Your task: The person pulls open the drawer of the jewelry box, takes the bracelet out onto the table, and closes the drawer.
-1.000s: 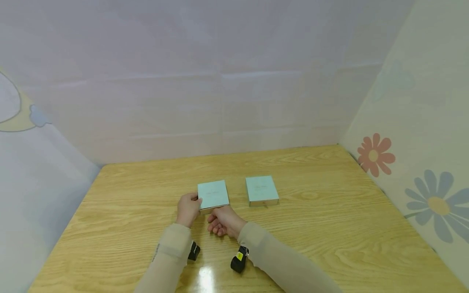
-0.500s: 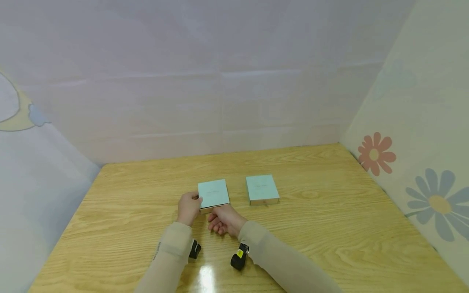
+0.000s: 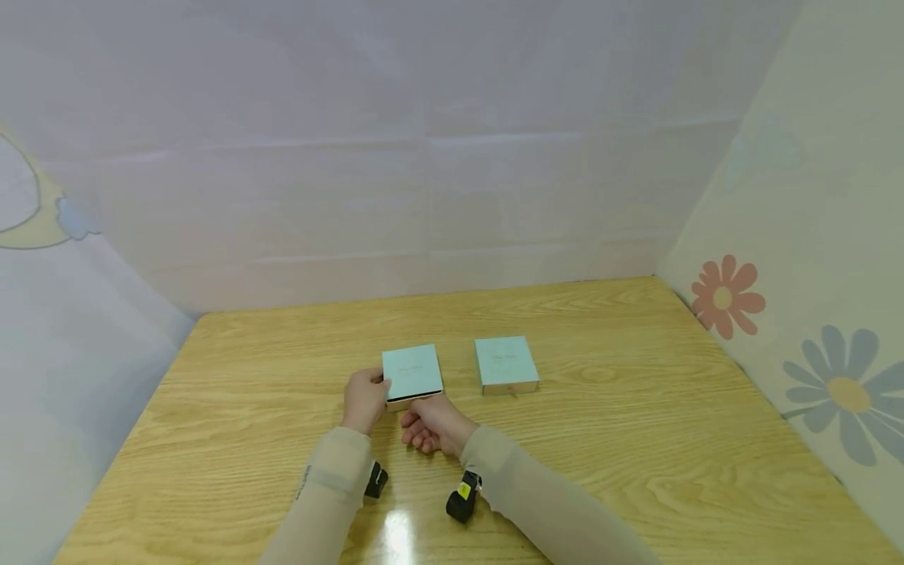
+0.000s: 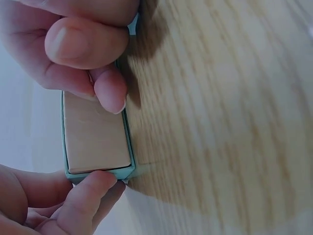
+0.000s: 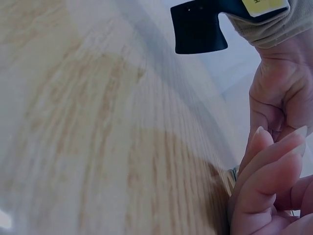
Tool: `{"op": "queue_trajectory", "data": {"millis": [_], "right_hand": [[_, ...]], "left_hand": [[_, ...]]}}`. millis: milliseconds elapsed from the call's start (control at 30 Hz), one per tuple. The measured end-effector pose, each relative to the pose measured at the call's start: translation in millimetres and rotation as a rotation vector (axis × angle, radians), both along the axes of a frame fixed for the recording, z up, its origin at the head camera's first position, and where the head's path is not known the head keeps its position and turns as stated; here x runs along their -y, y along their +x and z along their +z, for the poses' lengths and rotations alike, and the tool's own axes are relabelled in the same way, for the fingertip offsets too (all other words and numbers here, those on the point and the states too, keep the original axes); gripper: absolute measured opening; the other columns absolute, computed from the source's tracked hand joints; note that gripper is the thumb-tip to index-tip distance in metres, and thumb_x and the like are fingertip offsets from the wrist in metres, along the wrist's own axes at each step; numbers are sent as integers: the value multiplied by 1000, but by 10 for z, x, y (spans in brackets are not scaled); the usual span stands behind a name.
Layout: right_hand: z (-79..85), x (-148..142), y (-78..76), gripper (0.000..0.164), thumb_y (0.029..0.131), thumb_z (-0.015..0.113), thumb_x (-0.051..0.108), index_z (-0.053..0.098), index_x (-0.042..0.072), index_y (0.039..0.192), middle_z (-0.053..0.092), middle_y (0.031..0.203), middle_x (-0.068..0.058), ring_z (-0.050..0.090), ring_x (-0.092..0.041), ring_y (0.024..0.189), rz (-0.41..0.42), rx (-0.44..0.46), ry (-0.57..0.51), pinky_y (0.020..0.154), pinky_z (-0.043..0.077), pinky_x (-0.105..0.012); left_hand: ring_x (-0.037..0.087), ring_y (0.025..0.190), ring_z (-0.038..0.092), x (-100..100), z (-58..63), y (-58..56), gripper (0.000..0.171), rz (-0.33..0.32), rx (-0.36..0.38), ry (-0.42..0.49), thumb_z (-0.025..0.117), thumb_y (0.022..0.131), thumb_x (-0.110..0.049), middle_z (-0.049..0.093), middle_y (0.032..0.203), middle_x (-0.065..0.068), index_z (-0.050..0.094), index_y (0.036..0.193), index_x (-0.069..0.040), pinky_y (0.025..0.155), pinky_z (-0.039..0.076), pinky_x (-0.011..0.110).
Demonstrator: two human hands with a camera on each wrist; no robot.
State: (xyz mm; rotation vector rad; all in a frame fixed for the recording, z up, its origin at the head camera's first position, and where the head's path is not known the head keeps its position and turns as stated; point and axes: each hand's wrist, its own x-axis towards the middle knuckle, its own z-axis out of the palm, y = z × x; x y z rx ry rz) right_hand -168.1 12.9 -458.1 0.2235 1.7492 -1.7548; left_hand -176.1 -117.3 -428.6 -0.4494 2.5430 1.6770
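A flat mint-green drawer box lies on the wooden table, its tan drawer facing me. My left hand grips the box's left side, thumb at the top edge and fingers along the side. At the front, my right hand has its fingers curled against the drawer's face and pinches there; the exact point of hold is hidden by the fingers. A narrow dark gap shows between the cover and the drawer front. In the right wrist view, the right fingers hide most of the box.
A second mint-green drawer box sits closed to the right, a small pull on its front. The wooden table meets a pale backdrop behind and a flower-printed one at right. Black camera straps hang from both wrists.
The drawer has slid slightly toward me, and the dark gap at the front of the cover has widened. Both hands stay almost in place.
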Motion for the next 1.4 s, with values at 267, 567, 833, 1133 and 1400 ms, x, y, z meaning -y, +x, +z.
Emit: {"op": "queue_trajectory", "data": {"millis": [267, 567, 833, 1133, 1400], "right_hand": [[4, -25, 26, 25, 96, 41, 6, 58, 4, 78, 54, 53, -1, 41, -5, 39, 30, -11, 7, 35, 34, -15], [31, -44, 41, 26, 97, 41, 7, 58, 5, 78, 53, 53, -1, 40, -4, 39, 41, -3, 0, 36, 33, -16], [36, -45, 51, 25, 96, 42, 7, 58, 6, 77, 52, 52, 0, 41, -4, 39, 42, 1, -1, 35, 34, -15], [34, -45, 59, 25, 97, 42, 7, 59, 5, 78, 53, 52, 0, 41, -4, 39, 37, -2, 1, 35, 35, -15], [9, -44, 64, 25, 96, 43, 7, 60, 4, 79, 54, 53, -1, 42, -4, 39, 44, -10, -10, 35, 35, -16]], "left_hand": [[28, 95, 59, -5, -8, -5, 31, 7, -17, -19, 52, 96, 4, 59, 122, 31, 56, 125, 17, 68, 51, 29], [37, 113, 56, -4, -14, -6, 33, 0, -13, -15, 51, 97, 4, 56, 126, 32, 53, 127, 17, 87, 51, 42], [39, 116, 54, 4, -20, -8, 34, -8, -17, -16, 51, 97, 3, 55, 127, 32, 52, 129, 17, 90, 50, 45], [39, 114, 55, -5, -27, -10, 33, -1, -25, -15, 51, 97, 4, 56, 124, 32, 53, 127, 18, 90, 50, 45], [44, 123, 48, -8, 5, 11, 36, -19, -12, -2, 49, 98, 4, 51, 131, 34, 48, 131, 18, 99, 45, 49]]}}
